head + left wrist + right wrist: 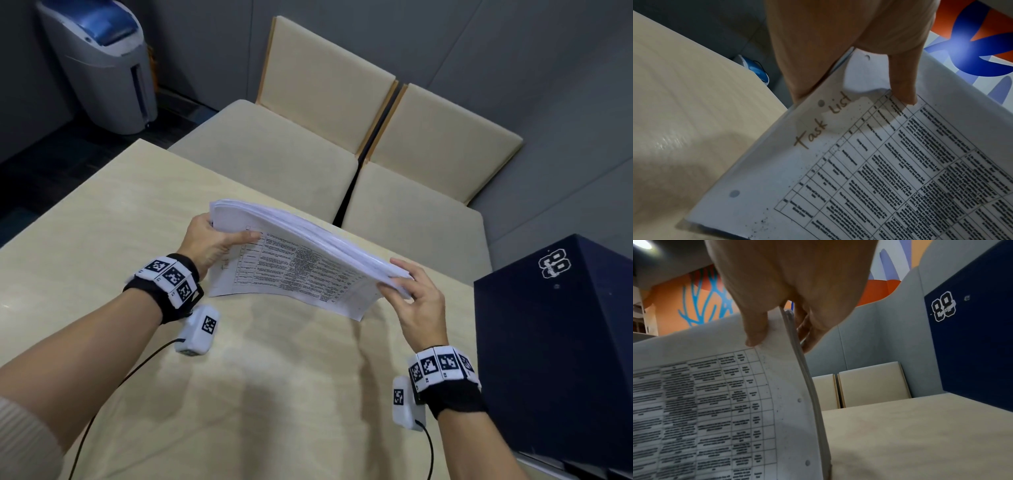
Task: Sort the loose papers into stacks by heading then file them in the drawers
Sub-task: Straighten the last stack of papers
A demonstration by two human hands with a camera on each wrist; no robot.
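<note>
Big tan table (102,219) fills most of view. Two cream chairs (325,113) stand side by side behind table, touching. Dark blue box (555,342) with "88" sits on table at right, near right hand. Grey and blue bin (102,65) stands on floor, far left. Thick stack of papers (308,260) held tilted over table, between both hands. Top page says "Task list". Left hand (212,243) pinches left edge, thumb (904,81) on top. Right hand (418,301) pinches right edge, fingers behind.
</note>
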